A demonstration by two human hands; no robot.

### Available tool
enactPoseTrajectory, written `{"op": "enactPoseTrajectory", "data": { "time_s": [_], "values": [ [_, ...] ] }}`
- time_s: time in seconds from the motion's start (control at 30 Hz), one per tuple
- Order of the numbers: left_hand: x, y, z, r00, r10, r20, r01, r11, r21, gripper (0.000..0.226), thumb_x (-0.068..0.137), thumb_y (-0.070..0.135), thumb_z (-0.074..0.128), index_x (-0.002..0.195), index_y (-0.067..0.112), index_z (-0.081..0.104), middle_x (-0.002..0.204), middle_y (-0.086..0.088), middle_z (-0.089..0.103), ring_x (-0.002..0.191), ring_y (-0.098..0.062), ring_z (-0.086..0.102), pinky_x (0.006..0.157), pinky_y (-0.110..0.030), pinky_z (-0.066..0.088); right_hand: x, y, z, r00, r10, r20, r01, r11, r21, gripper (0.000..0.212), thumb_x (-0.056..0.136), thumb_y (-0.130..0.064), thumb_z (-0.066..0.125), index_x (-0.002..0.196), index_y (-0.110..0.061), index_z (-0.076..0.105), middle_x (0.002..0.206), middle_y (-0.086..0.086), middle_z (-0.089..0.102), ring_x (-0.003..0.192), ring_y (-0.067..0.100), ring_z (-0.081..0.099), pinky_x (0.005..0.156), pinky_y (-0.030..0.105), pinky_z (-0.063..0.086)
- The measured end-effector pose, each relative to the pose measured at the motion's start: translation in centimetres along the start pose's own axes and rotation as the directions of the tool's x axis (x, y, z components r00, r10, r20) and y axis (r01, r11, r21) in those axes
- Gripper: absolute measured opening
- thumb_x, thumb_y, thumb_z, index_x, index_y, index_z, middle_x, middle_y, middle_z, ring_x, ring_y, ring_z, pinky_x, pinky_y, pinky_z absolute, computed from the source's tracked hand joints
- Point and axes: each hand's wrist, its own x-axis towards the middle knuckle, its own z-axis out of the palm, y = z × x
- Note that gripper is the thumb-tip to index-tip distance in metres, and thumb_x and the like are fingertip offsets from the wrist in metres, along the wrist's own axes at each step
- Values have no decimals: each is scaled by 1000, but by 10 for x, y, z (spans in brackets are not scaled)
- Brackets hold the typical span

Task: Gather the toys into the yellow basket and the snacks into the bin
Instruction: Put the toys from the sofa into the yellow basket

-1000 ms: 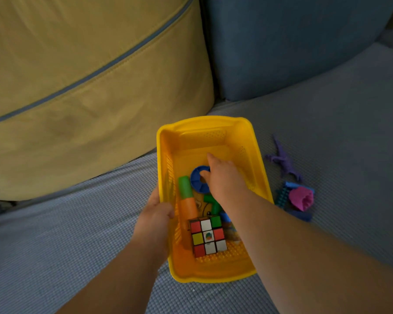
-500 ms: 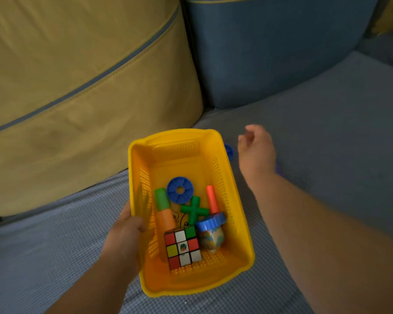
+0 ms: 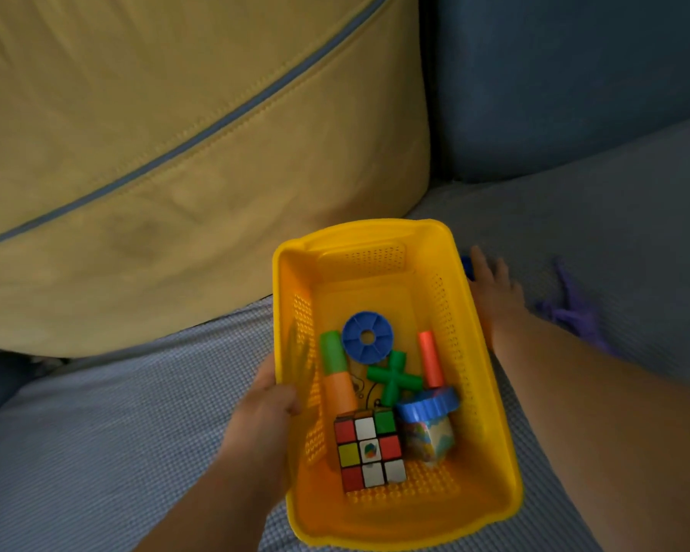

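The left hand (image 3: pixel 261 416), fingers clenched on its wall, held the yellow basket (image 3: pixel 359 229). A Rubik's cube (image 3: pixel 369 450), a blue wheel (image 3: pixel 367 336) and other toys already lay inside. The right hand (image 3: pixel 494 296), fingers straight and empty, reached a small blue piece (image 3: pixel 466 266) beside their tips. A purple dinosaur (image 3: pixel 574 316) lay ungathered to their right. No bin showed.

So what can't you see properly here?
All head view:
- Blue toy: mostly hidden behind the basket rim and right hand.
- Purple toy: blurred, shape unclear.
- Left hand fingers: behind the basket wall.
- Sheet under the toys: mostly covered by the cube and cross.
- Bin, snacks: out of frame.
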Motion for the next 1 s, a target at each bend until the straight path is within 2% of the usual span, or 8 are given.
{"op": "enactPoseTrajectory", "data": {
  "time_s": [0.13,0.23,0.3,0.37,0.47,0.63,0.8,1.0],
  "values": [
    [7,0,-3,1000,-9,-4,9,1000,3,54,81,-4,35,101,34,68,100,-27,70,100,-53,64,79,-69,52,6,0,-1,1000,-3,4,3,997,76,70,91,-43,53,150,-29,18,158,5,0,142,38,9,113,53,22],
    [5,0,-1,1000,-8,1,8,1000,-6,57,81,-5,34,99,36,68,93,-23,73,90,-47,69,74,-65,55,2,4,-1,967,60,-246,-15,983,181,50,92,-35,55,138,-31,38,148,14,21,127,41,33,104,50,38],
    [0,2,3,1000,-14,6,14,1000,-22,56,80,-6,34,96,35,69,96,-27,70,91,-48,67,76,-69,53,-6,5,-13,814,230,-533,19,907,421,51,92,-30,58,139,-27,40,144,18,27,123,38,41,102,44,40],
    [-5,4,10,1000,-9,13,10,1000,-20,55,80,-6,33,97,34,67,92,-25,71,87,-46,68,72,-64,56,-20,-1,-35,605,297,-739,193,846,498,55,89,-32,60,139,-21,40,139,18,32,119,32,45,98,37,42],
    [-11,6,24,1000,-3,29,3,1000,-21,55,82,-6,33,104,34,64,81,-16,75,81,-42,70,66,-56,59,-46,-25,-64,479,106,-872,444,827,344,56,83,-36,63,133,-17,46,131,15,39,113,28,50,90,33,46],
    [-29,12,50,999,13,35,-15,999,38,59,77,-5,35,100,37,69,96,-25,71,94,-52,66,77,-71,51,-77,-43,-51,606,-334,-722,420,905,-66,57,82,-41,66,133,-25,45,131,8,44,115,26,50,90,36,50],
    [-43,15,55,994,42,103,-45,998,31,59,75,-6,36,93,37,72,101,-30,67,87,-44,62,82,-74,46,-87,-32,-26,806,-230,-546,234,970,-63,66,91,-30,60,147,-28,25,149,9,25,137,28,26,110,40,35],
    [-52,10,52,984,47,174,-50,999,11,61,76,-8,34,94,37,72,85,-19,64,77,-36,57,79,-65,51,-94,-27,-13,899,-172,-402,154,985,-76,64,97,-33,51,149,-30,13,159,7,3,147,28,0,119,45,11]
  ]
}}
